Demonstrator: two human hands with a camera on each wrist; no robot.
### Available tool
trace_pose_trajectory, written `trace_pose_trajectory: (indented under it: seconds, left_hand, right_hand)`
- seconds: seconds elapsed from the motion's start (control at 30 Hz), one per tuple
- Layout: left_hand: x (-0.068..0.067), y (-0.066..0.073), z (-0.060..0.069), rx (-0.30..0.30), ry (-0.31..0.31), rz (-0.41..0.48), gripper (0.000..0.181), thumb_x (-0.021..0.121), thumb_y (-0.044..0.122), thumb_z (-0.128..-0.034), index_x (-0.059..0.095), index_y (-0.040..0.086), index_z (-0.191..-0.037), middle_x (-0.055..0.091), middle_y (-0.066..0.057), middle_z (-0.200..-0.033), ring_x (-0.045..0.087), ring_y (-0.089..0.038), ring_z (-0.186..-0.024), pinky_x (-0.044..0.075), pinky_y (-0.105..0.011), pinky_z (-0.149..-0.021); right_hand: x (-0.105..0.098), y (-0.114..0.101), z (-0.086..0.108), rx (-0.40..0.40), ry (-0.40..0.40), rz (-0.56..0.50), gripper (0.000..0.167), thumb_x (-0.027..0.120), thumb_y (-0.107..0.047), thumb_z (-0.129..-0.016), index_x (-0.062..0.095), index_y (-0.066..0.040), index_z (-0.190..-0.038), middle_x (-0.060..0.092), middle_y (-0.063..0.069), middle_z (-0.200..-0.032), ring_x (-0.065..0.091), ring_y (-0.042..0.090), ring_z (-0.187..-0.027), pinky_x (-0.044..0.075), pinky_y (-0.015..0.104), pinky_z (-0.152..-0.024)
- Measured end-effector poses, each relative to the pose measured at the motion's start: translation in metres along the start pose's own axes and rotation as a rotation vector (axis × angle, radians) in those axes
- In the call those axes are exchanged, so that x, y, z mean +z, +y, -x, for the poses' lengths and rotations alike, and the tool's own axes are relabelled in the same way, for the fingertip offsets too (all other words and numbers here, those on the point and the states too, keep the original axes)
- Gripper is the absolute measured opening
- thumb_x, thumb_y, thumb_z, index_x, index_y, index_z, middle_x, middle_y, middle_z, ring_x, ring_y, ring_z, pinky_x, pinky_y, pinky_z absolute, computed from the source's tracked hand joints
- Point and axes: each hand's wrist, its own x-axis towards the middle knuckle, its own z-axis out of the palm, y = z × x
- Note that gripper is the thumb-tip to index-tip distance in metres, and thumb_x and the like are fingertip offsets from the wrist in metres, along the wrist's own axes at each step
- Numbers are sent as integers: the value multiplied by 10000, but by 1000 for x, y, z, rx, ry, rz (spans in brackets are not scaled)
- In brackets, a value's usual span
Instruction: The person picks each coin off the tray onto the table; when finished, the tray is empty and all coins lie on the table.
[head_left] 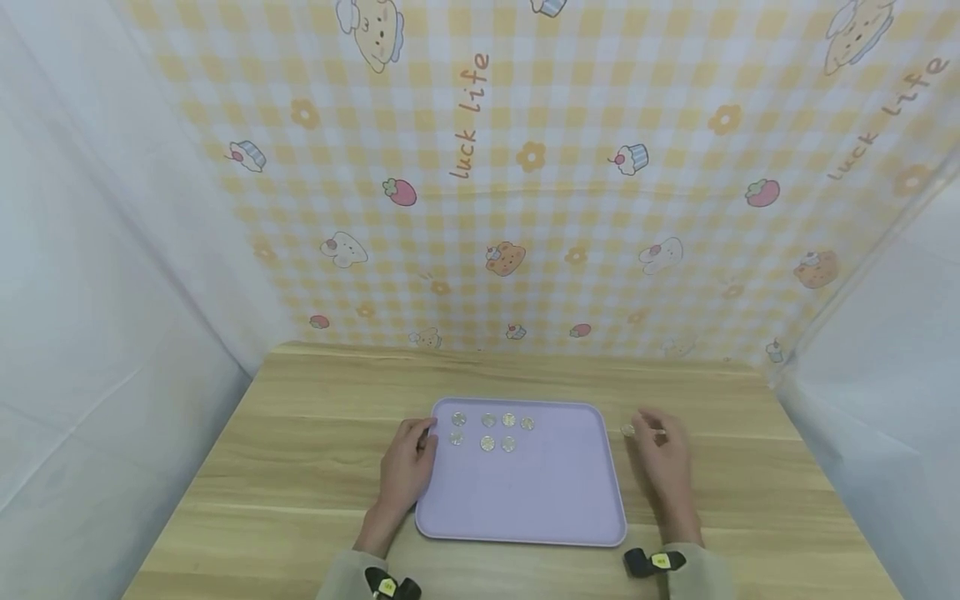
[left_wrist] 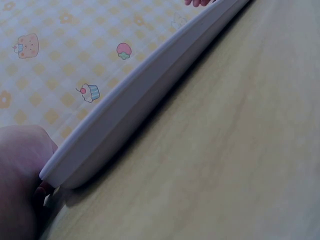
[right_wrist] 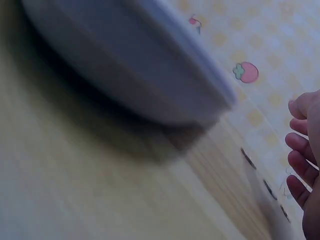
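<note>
A lilac tray [head_left: 540,492] lies on the wooden table, with several small shiny coins [head_left: 487,443] in two rows near its far left corner. My left hand [head_left: 408,467] holds the tray's left rim; in the left wrist view that hand [left_wrist: 22,165] is at the tray's corner, its fingers partly hidden. To the right of the tray, my right hand [head_left: 663,450] is over the table beside a coin [head_left: 628,431]. The right wrist view shows its fingers [right_wrist: 300,145] loosely bent and holding nothing visible, near three coins seen edge-on, one a dark-looking coin [right_wrist: 270,190].
A yellow checked cloth [head_left: 525,208] with cartoon prints hangs behind the table [head_left: 315,417]. White sheets [head_left: 112,292] close off both sides. Each wrist wears a black strap with a small camera [head_left: 641,562].
</note>
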Motion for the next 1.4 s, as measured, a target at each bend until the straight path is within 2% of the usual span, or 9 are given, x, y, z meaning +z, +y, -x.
trace_pose_trajectory:
  seconds: [0.17, 0.33, 0.57, 0.83, 1.1, 1.2, 1.4]
  left_hand:
    - [0, 0, 0, 2, 0, 1, 310, 623, 173, -973, 665, 78, -1264, 640, -72, -1188, 631, -165, -955, 535, -354, -793]
    - [0, 0, 0, 7, 4, 0, 308, 623, 174, -972, 666, 76, -1261, 641, -70, -1184, 632, -160, -952, 535, -345, -785]
    - [1, -1, 0, 9, 7, -1, 301, 627, 173, -970, 671, 82, -1253, 642, -65, -1173, 624, -150, -923, 523, -327, -759]
    - [2, -2, 0, 12, 10, 0, 300, 627, 172, -969, 672, 80, -1251, 642, -64, -1178, 638, -158, -940, 541, -343, -778]
    - [3, 1, 2, -9, 15, 24, 297, 626, 171, -970, 672, 81, -1249, 639, -78, -1185, 655, -191, -967, 555, -394, -811]
    - [4, 1, 2, 1, 15, 24, 298, 624, 174, -971, 672, 84, -1251, 639, -82, -1194, 663, -193, -975, 561, -389, -817]
    - [1, 0, 1, 22, 34, 0, 284, 633, 150, -964, 679, 84, -1237, 644, -75, -1181, 659, -180, -937, 558, -371, -776]
  right_hand:
    - [10, -9, 2, -25, -43, -8, 275, 652, -221, -960, 676, -63, -1184, 621, 48, -1082, 504, 7, -903, 406, 130, -793]
    - [19, -18, 8, -15, -95, -17, 285, 645, -219, -965, 658, -85, -1216, 615, 68, -1108, 494, 51, -888, 409, 139, -778]
    - [32, -27, 12, -100, -113, -63, 253, 693, -145, -932, 675, -36, -1159, 651, 102, -1035, 528, 8, -867, 444, 114, -750]
    - [43, -33, 19, -123, -153, -32, 272, 718, -159, -912, 672, -60, -1161, 654, 97, -1058, 535, 46, -853, 470, 175, -759]
    - [55, -41, 23, -250, -187, 2, 259, 739, -115, -886, 680, -21, -1120, 684, 113, -1055, 566, 153, -975, 437, 185, -849]
    - [61, -46, 23, -259, -206, 5, 253, 738, -117, -889, 683, -24, -1118, 685, 117, -1062, 578, 209, -1000, 441, 220, -865]
    - [80, -57, 25, -282, -300, -1, 255, 742, -160, -890, 694, -41, -1110, 675, 108, -1089, 581, 249, -1022, 480, 362, -878]
